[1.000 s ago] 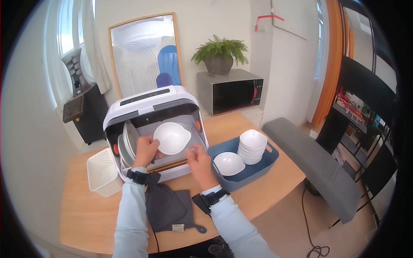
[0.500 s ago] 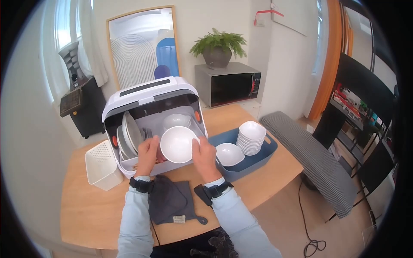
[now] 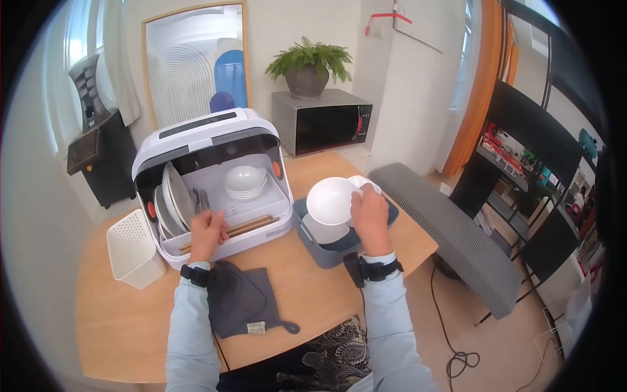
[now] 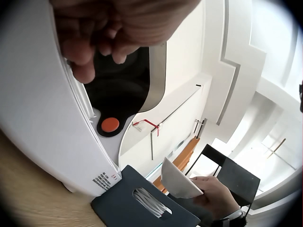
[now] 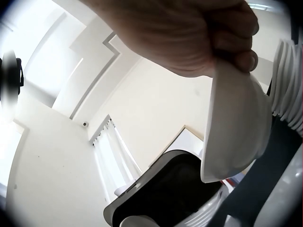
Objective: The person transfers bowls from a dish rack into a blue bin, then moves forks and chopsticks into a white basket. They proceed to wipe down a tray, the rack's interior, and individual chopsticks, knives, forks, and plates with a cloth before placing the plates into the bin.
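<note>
My right hand pinches the rim of a white bowl and holds it tilted over the blue bin. Another white bowl lies inside the bin, and a bowl stack is mostly hidden behind my right hand. At the front edge of the white dish cabinet, my left hand hangs with loosely bent fingers and holds nothing. Inside the lidless-fronted cabinet are a small stack of bowls, upright plates, some cutlery and wooden chopsticks.
A white perforated basket stands left of the cabinet. Dark grey cloth mitts lie at the table's front. Behind are a microwave and a potted fern. A checked padded bench is beyond the table's right edge.
The held bowl has moved right, from in front of the cabinet to over the blue bin. My left hand has let go of it and stays by the cabinet.
</note>
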Demonstrator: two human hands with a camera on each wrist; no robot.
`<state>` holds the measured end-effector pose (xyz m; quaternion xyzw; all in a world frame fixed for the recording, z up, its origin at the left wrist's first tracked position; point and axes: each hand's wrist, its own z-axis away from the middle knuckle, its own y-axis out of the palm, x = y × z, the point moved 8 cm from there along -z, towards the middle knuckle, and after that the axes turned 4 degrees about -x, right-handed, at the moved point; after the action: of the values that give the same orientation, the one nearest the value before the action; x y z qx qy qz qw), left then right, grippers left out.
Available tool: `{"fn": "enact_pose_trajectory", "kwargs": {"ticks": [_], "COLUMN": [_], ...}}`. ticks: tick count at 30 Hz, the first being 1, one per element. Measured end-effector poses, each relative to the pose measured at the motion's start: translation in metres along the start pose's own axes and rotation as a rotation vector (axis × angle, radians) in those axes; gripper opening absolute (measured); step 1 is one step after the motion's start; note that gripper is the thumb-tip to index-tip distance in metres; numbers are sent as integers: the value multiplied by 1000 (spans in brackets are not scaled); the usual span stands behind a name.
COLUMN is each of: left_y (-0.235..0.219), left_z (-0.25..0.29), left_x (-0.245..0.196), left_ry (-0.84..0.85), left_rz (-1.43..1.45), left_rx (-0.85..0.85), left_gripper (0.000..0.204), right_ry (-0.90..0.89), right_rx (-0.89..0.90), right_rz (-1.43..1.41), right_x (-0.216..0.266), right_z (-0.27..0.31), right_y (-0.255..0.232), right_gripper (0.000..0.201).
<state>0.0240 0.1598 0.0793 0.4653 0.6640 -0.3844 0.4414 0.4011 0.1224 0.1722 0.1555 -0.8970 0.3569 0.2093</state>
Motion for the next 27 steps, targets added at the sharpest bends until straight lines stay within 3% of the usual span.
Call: {"fn": "enact_pose_trajectory", "kwargs": {"ticks": [3,9,12,18,23,27], "left_y": [2,2,2,-1,0,0], "left_z": [1,-1,0,-2,-2,0], "left_x": [-1,-2,-2,3,4,-1], "left_ry": [9,10,5,-13,-38,-29], "left_rz": [-23,-26,-23,-34,-22,-24], "left_rx": [10,10,14,13,-4,2], "left_gripper": [33,33,33,31,30,30], "right_ry": [25,-16,128,-49,-89,-257], "right_rx": [163,270,448,334,295,296], "right_rz": [124,39,-23,126,16,-109], "right_x": [-33,-43,-67,-33,27,70], "right_z": [-4,9,16,20,-3,-11], "right_y": [26,61,89,40,-1,27], "right_gripper": [23,27,31,29,30,30]}}
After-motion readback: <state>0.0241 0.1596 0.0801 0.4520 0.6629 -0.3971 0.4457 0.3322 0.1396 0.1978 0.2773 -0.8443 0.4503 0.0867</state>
